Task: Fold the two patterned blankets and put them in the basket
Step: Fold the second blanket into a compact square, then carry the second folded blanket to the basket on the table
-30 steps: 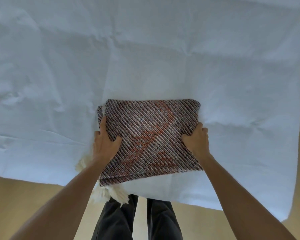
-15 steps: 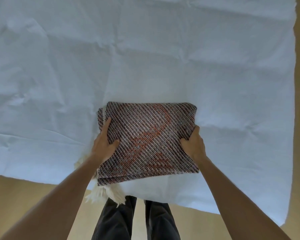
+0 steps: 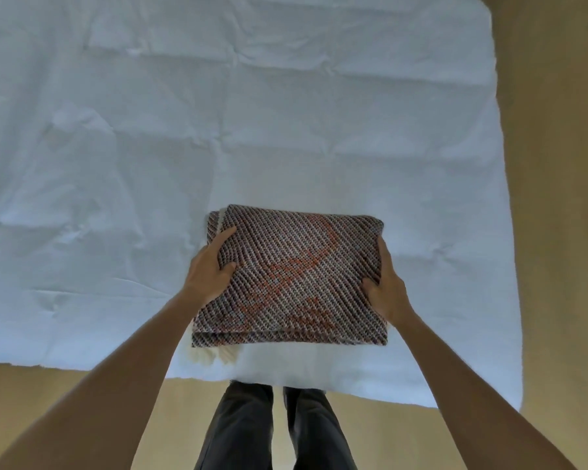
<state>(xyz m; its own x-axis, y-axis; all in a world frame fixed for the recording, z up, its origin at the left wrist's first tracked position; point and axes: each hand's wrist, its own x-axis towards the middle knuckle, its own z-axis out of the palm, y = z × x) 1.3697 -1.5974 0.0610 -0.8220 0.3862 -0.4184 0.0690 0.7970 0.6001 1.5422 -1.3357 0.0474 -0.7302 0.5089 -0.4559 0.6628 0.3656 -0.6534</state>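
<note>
- Two hands hold one folded blanket (image 3: 296, 276) by its sides, at the near edge of the white sheet (image 3: 116, 164).
- At the left hand (image 3: 209, 269), thumb on top and fingers underneath, offset layers are gripped; one could be missed, and the folds would then slide open.
- Below, the fringe (image 3: 214, 355) hangs loose and might snag.
- At the right hand (image 3: 386, 288), the edge is clasped; uneven lifting could sag the stack.
- No basket is visible.

Both forearms are bare, with no sleeves, watch or rings showing on the left hand (image 3: 208, 270) or the right hand (image 3: 387, 289). At the bottom centre of the frame, dark grey trousers (image 3: 272, 432) cover two legs.
</note>
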